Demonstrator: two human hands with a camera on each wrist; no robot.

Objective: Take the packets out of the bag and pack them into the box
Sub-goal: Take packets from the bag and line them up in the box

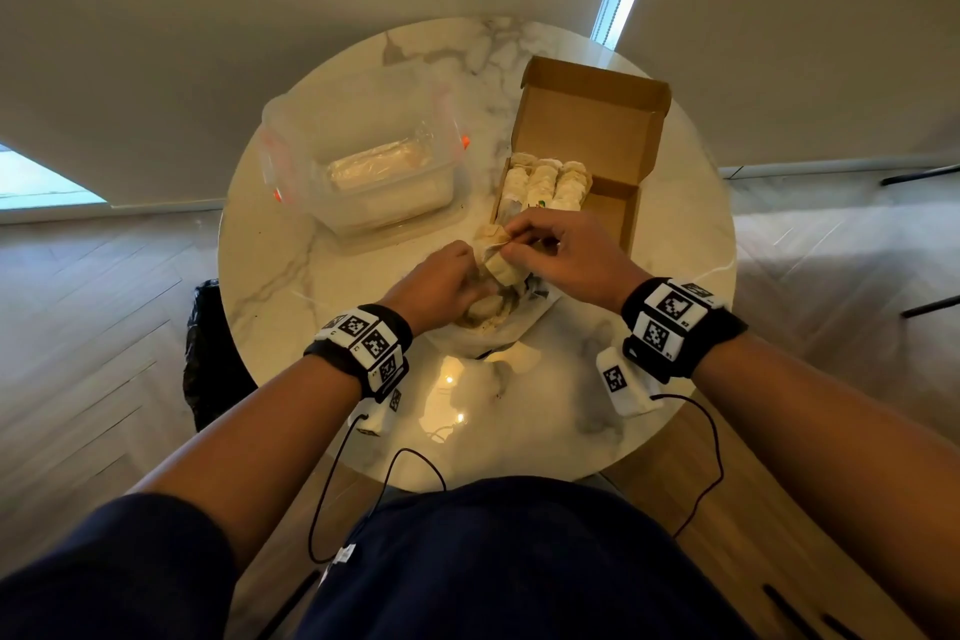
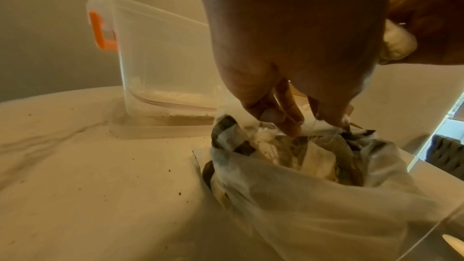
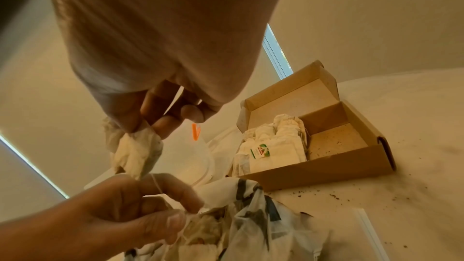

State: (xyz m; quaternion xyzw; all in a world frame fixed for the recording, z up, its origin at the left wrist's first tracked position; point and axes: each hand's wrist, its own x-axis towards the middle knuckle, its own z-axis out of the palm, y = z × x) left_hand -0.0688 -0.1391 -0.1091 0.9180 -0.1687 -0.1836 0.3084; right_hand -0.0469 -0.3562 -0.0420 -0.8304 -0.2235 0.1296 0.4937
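A white printed plastic bag (image 1: 498, 327) lies open on the round marble table (image 1: 291, 244) in front of me. My left hand (image 1: 470, 273) grips the bag's rim (image 2: 314, 186); more pale packets show inside it. Just above the bag's mouth, my right hand (image 1: 506, 244) pinches a small bunch of pale tea packets (image 3: 135, 150) with a string hanging from them. The open cardboard box (image 1: 631, 218) stands behind my right hand. Three rows of packets (image 1: 545, 182) fill its left part, and its right part is bare.
A clear plastic container (image 1: 363, 156) with orange clips stands at the back left with a wrapped pale roll inside. A black sack (image 1: 208, 353) hangs off the table's left side. Dark crumbs (image 3: 326, 194) are scattered near the box.
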